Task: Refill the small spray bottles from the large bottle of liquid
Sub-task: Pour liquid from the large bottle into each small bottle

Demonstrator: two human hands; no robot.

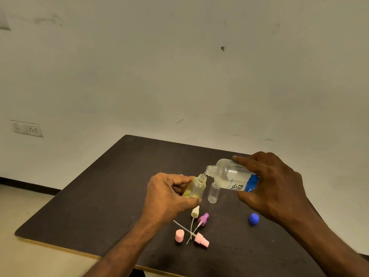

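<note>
Head view shows the right hand (pixel 273 182) wrapped around the large bottle (pixel 231 174), tipped almost flat so its open neck sits just over the mouth of a small yellowish spray bottle (pixel 196 186). The left hand (pixel 167 194) grips that small bottle and leans it toward the big one, probably to bring the two narrow openings close and cut down on spilling. A thin thread of liquid seems to bridge the two mouths, though it is too fine to be sure. Just beside the tilted pair, under the large bottle's shoulder, a clear small bottle (pixel 213 193) stands upright and uncapped on the dark table (pixel 99 196), likely waiting for its turn; it sits close enough that a dip of the large bottle could knock it. Nearer the person lie the removed parts: a cream sprayer top (pixel 195 211), a purple sprayer top (pixel 204 217), a pink sprayer top (pixel 202 239) and a pink cap (pixel 179 235), their dip tubes crossing. The blue cap (pixel 253 218) rests apart, by the right wrist.
</note>
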